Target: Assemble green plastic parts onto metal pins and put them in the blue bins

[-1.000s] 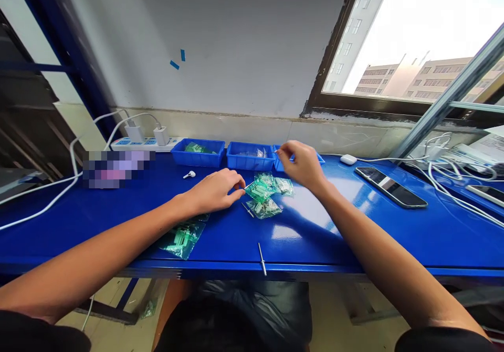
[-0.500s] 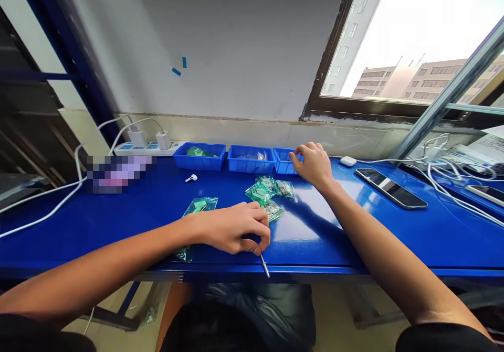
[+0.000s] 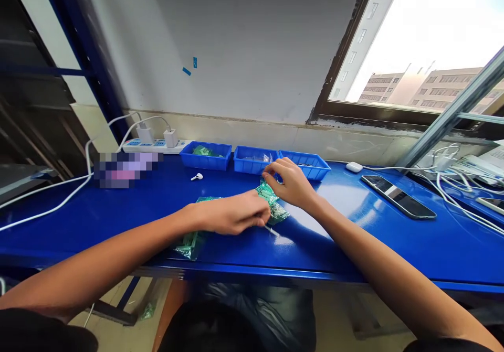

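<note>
My left hand (image 3: 242, 213) is closed on a thin white stick (image 3: 272, 231), whose end points down and right over the blue table. Just above and to its right, my right hand (image 3: 290, 183) hangs over green bags (image 3: 279, 213) with its thumb and forefinger pressed together; anything between them is too small to make out. Beneath my left wrist and forearm lies another clear bag with green pieces (image 3: 188, 245), partly covered. Three blue bins stand along the wall: one with green bags (image 3: 205, 158), one with clear bags (image 3: 252, 167), and a right one (image 3: 315, 172).
A white earbud (image 3: 197, 177) lies left of centre. A power strip (image 3: 155, 146) with chargers and cables runs at the back left. On the right are a white case (image 3: 354, 167), a phone (image 3: 398, 196) and tangled white cables.
My right hand has moved from the right bin toward the front left, over the green bags. My left hand has moved slightly up with the stick. The camera view has shifted a little.
</note>
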`<state>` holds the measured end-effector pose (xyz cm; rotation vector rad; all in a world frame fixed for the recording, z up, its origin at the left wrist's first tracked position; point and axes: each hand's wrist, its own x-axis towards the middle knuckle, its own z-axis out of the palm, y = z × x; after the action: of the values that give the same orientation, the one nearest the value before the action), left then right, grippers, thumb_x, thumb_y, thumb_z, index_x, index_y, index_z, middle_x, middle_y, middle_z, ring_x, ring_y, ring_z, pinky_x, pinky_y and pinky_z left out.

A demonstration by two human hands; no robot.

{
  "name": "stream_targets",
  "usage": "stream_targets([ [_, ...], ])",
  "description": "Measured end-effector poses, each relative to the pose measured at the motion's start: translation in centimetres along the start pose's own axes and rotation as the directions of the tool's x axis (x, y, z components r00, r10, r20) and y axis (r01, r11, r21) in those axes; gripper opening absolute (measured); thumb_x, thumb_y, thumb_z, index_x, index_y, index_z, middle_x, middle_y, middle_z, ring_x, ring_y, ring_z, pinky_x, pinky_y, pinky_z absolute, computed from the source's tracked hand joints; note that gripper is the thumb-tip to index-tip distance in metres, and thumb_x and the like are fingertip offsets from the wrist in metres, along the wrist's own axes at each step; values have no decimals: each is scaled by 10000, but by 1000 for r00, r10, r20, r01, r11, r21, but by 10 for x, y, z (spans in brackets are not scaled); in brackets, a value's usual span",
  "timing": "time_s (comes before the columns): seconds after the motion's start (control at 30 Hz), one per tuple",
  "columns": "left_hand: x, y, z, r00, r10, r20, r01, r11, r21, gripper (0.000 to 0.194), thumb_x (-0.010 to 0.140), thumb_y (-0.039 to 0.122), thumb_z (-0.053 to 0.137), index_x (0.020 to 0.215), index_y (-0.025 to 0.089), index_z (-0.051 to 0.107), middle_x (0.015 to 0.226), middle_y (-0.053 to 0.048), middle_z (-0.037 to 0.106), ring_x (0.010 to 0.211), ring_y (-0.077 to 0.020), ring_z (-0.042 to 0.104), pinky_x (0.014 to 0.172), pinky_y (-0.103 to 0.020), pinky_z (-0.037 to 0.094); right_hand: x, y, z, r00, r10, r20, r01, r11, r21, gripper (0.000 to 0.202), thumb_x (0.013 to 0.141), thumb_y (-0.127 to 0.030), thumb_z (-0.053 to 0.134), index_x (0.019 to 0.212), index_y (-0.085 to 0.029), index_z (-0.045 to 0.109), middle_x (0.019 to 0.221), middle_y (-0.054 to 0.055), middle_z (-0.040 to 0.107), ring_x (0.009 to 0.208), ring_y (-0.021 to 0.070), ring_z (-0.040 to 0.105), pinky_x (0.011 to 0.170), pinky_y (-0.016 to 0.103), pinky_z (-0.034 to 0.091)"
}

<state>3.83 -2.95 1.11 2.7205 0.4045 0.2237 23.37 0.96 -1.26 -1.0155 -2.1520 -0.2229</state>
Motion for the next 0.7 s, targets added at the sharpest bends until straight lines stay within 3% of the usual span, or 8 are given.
stream_targets([
  [0.07,-1,-13,-6,985,-85,-148,90,996,26,126,893,149,386,844,154,502,812,-38,544,788,-155,462,724,-269,386,0,-8,1,1000,-14,20,13,999,40,166,866,-245,438,791,-206,581,761,40,617,758,180,515,732,321,405],
  [0.17,-3,-33,-11,910,-208,-358,245,967,62,136,867,115,370,883,147,502,794,-35,524,740,-149,471,679,-271,392,-2,-13,3,998,-23,54,18,996,88,160,876,-219,414,823,-205,564,803,40,624,767,172,527,731,312,406],
  [0.27,-4,-46,-11,840,-281,-463,339,940,45,144,856,108,351,876,154,486,740,-23,506,713,-149,475,651,-268,398,-4,-16,7,991,-63,116,50,993,110,129,878,-237,423,870,-196,545,821,43,614,777,170,528,727,302,408],
  [0.37,-2,-50,-8,812,-321,-488,373,928,11,127,877,162,344,863,167,470,721,-16,502,695,-147,485,636,-267,406,-5,-16,12,985,-83,150,73,995,73,102,866,-240,442,886,-191,529,820,44,602,780,174,523,714,299,406],
  [0.53,-1,-50,-4,801,-360,-479,400,916,-21,142,886,203,342,915,167,476,779,-31,544,733,-152,526,664,-274,423,-5,-14,15,989,-53,135,50,998,30,135,880,-224,400,835,-195,524,807,42,601,767,167,520,706,293,397],
  [0.7,-5,-58,-7,797,-404,-449,480,875,65,175,870,230,385,939,167,533,847,-49,608,766,-175,557,680,-292,420,1,-1,4,1000,0,24,1,1000,-28,221,896,-253,359,737,-201,503,759,48,603,746,170,528,689,294,391],
])
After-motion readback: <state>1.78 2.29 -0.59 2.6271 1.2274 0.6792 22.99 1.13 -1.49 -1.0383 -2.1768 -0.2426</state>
